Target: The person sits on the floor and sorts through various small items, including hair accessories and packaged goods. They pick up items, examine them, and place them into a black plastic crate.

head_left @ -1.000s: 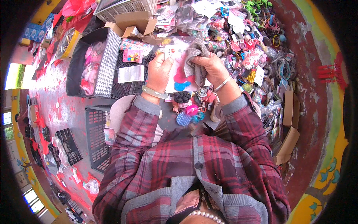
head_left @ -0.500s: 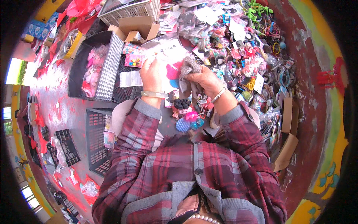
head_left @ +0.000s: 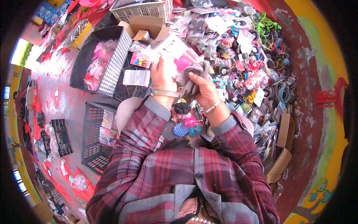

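Observation:
In front of me is a flat white packet (head_left: pixel 183 59) with pink shapes on it, in what looks like a clear sleeve. My left hand (head_left: pixel 163 77) is closed on its left edge, thumb on top. My right hand (head_left: pixel 206 90) grips a crumpled grey cloth (head_left: pixel 193 74), which lies against the packet's lower right part and hides it there. Below the hands, near my lap, are a black braided hair tie (head_left: pixel 182 108), a blue dotted round piece (head_left: pixel 180 129) and a bright pink piece (head_left: pixel 190 122).
A heap of hair accessories (head_left: pixel 250 71) spreads to the right, with an open cardboard box (head_left: pixel 280 164) at its near edge. Leftward stand a houndstooth-sided bin (head_left: pixel 115 61) holding pink items and a black plastic crate (head_left: pixel 90 138). A pale crate (head_left: pixel 145 11) stands farther back.
The packet has tilted, its far edge swinging right. My right hand has brought the grey cloth down and left onto the packet's lower part, nearer my left hand. The view has shifted slightly.

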`<state>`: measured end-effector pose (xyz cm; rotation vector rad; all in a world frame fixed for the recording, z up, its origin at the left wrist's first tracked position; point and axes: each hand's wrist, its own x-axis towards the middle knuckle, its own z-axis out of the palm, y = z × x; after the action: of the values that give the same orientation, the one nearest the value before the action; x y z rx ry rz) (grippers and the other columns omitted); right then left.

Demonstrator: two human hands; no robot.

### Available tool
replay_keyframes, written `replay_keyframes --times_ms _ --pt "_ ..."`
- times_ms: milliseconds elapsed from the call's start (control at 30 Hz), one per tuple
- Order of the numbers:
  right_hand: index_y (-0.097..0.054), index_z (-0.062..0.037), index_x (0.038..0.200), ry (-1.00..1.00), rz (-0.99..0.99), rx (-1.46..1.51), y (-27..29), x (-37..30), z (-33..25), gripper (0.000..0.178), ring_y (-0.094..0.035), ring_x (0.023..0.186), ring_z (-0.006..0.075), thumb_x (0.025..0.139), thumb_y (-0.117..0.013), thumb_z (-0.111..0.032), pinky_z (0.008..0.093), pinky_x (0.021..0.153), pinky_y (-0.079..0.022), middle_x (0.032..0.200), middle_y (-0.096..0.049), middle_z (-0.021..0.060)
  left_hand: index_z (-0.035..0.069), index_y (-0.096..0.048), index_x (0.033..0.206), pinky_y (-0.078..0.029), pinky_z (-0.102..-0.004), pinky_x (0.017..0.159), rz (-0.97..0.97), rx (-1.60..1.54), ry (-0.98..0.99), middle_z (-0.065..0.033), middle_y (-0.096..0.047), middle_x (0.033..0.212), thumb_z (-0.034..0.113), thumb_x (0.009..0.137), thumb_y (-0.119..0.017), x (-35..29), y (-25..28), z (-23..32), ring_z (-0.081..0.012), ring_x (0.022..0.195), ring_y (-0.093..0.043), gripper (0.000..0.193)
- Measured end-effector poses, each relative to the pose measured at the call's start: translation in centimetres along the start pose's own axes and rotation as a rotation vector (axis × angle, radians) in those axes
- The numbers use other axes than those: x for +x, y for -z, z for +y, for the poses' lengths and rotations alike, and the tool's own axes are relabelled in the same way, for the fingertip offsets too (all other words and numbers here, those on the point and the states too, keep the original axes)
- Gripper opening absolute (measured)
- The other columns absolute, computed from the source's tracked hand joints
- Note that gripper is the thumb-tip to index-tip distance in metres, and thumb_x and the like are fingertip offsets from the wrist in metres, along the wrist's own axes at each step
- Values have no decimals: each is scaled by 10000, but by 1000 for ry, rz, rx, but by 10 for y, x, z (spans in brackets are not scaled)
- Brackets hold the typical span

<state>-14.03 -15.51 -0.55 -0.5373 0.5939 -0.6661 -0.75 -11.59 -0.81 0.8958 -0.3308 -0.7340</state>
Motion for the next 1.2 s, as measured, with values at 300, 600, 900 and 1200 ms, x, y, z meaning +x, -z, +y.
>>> replay_keyframes --times_ms 300,600,900,1200 --pt "-610 -81 1005 888 249 -1039 23 16 -23 342 -611 864 159 691 -590 53 286 725 -475 949 -635 73 57 -441 1168 -364 -347 912 8 -319 454 -99 -519 1090 517 794 -562 -8 -12 0 -210 1033 -486 605" --pt "-586 -109 1060 1178 -196 -1736 -7 -16 -10 425 -560 1013 261 645 -564 -21 385 770 -451 1085 -580 111 -10 -483 1152 -427 -348 881 -168 -426 351 -116 -569 1094 252 911 -384 0 -4 11 -235 982 -562 369" --pt "-540 17 1072 376 -50 -240 17 -21 -60 326 -580 848 203 749 -495 8 315 756 -472 962 -602 108 -25 -434 1187 -425 -422 907 -152 -383 298 -149 -537 1135 214 873 -429 0 3 37 -284 1047 -535 395" --pt "-482 -13 1172 465 -248 -533 -8 -37 -47 465 -619 836 173 717 -436 71 247 649 -502 1047 -586 111 20 -361 1270 -345 -420 979 -394 -456 335 -135 -463 1238 301 926 -345 -14 -15 17 -281 1135 -460 444"
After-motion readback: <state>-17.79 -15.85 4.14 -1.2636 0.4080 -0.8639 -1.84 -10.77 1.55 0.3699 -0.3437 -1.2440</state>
